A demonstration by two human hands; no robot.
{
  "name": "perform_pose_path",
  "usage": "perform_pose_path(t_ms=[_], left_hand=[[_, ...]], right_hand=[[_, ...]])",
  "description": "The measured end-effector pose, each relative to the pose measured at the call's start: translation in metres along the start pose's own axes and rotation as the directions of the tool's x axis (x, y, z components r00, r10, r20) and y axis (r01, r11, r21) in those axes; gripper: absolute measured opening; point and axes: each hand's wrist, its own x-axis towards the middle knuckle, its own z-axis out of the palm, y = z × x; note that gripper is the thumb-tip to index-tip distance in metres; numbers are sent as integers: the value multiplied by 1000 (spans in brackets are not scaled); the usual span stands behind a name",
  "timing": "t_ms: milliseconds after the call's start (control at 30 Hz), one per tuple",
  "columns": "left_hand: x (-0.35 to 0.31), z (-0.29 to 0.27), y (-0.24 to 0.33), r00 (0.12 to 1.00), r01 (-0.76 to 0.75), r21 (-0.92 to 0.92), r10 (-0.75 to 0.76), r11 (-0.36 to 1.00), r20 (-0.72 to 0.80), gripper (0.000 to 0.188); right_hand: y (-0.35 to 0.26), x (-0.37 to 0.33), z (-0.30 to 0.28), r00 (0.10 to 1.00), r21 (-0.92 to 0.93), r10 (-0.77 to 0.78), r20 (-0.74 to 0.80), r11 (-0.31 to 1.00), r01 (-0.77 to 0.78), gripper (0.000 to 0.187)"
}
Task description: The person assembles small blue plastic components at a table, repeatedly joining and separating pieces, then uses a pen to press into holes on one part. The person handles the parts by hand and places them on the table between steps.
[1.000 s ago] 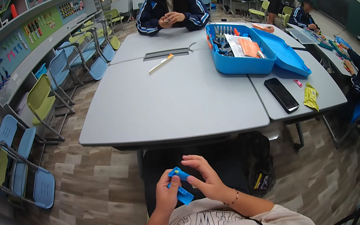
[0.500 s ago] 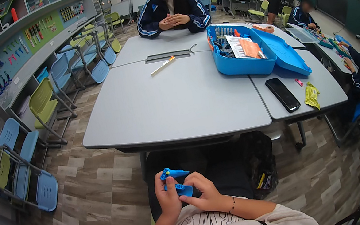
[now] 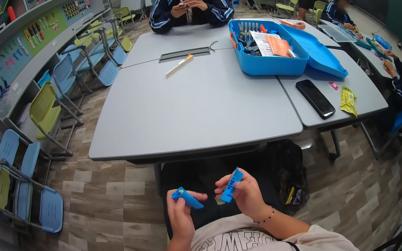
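One pale grey worktop (image 3: 182, 107) carries a blue case (image 3: 273, 67), and short of its near edge my right fingers (image 3: 246, 187) grip a holed blue piece (image 3: 231, 184) and my left fingers (image 3: 201, 196) a second blue piece (image 3: 187, 198), well apart, so I judge this step as handling both, any next move calling for steady grips.

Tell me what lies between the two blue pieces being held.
In the head view, fingertips of the left hand and right hand reach in; otherwise, the gap between the left blue piece and right blue piece is open.
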Motion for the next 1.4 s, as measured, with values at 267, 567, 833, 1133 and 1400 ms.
perform_pose_path(t_ms=[267,567,833,1133,1400], left_hand=[[-3,-12,-1,978,90,-3,-88,996,191,20],[-11,-6,15,953,179,208,-222,962,208,25],[-17,-2,36,941,-59,424,-92,904,325,32],[-23,2,41,914,-196,486,-22,852,406,44],[-19,7,55,855,-417,646,35,640,517,49]], right_hand=[[-4,3,-6,975,85,216,-40,973,-212,15],[-16,-5,10,957,-29,229,176,973,-228,38],[-35,-18,27,944,-642,34,327,741,195,36],[-53,-29,39,890,-720,-3,456,587,371,22],[-55,-29,39,812,-670,-84,578,520,530,22]])
